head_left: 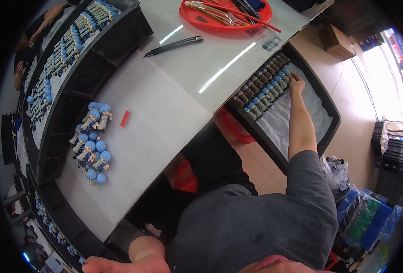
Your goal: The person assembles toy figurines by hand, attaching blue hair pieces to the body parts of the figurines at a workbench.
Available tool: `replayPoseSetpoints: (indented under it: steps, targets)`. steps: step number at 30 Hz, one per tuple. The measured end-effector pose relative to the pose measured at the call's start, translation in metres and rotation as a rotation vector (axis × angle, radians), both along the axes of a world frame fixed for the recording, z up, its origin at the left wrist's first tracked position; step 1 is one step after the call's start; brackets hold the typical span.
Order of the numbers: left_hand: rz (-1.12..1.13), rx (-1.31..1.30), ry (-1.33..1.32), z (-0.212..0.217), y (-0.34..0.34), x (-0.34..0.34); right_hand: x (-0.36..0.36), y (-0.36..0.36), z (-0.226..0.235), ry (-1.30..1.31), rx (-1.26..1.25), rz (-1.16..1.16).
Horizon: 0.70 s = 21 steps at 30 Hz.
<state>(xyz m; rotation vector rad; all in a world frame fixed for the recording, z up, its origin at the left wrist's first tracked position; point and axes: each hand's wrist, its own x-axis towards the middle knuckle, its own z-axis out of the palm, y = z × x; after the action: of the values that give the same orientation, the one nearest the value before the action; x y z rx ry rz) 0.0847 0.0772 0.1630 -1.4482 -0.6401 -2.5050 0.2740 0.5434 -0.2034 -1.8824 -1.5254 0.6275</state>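
Note:
My right hand (296, 84) reaches into a black tray (331, 123) at the right, its fingers closed at the last blue-haired figurine (284, 74) of a row. Its fingers partly hide that figurine. Beside this row, brown figurines (255, 81) lie in lines on the tray's plastic lining. Low at the left, my left hand (124, 264) is cut off by the lower edge; the part that shows is stretched out and holds nothing visible. A loose cluster of blue-haired figurines (90, 145) lies on the white table (151, 118), with a small red strip (125, 118) next to it.
A large black crate (96, 59) with rows of figurines stands along the table's left side. At the back, a red tray (192, 22) holds brushes and tools. A black utility knife (174, 45) lies in front of it. Beyond the right tray, a cardboard box (336, 42) sits on the floor.

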Motion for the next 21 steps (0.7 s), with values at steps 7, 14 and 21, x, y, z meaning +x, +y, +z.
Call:
replayPoseSetpoints:
  steps: [7, 14, 21]
  targets:
    - [0.065, -0.096, 0.048, -0.007, -0.012, -0.009, 0.034, 0.026, -0.014, 0.090, -0.077, 0.179]
    - [0.762, -0.712, 0.235, -0.074, -0.056, -0.052, -0.007, -0.145, 0.066, -0.156, 0.288, 0.749]
    - [0.772, -0.953, -0.023, -0.152, -0.043, -0.078, -0.017, -0.205, 0.064, -0.318, 0.178, 0.881]
